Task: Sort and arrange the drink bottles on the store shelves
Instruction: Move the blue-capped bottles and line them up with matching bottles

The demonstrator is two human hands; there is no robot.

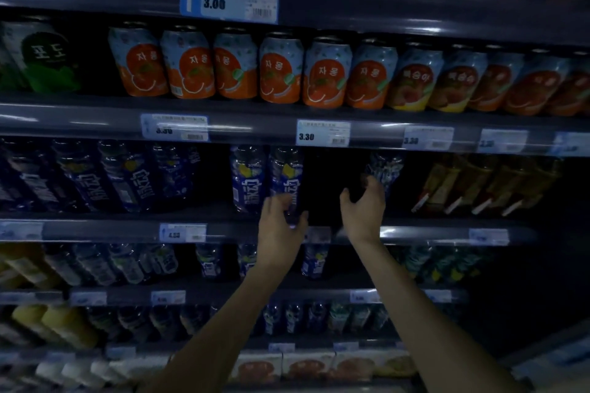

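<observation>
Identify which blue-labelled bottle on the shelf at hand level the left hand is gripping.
The right bottle of the central pair: the left hand curls round its base, while its left neighbour stands untouched.

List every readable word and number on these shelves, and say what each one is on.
"3.00": top price tag, beside a white up arrow.
"포도": green can.
"자몽": orange cans.
"복숭아": peach can, faint.
"3.30": price tag below the orange cans.
Other price tags, small print and the blue bottles' lettering: too blurred to read.
</observation>
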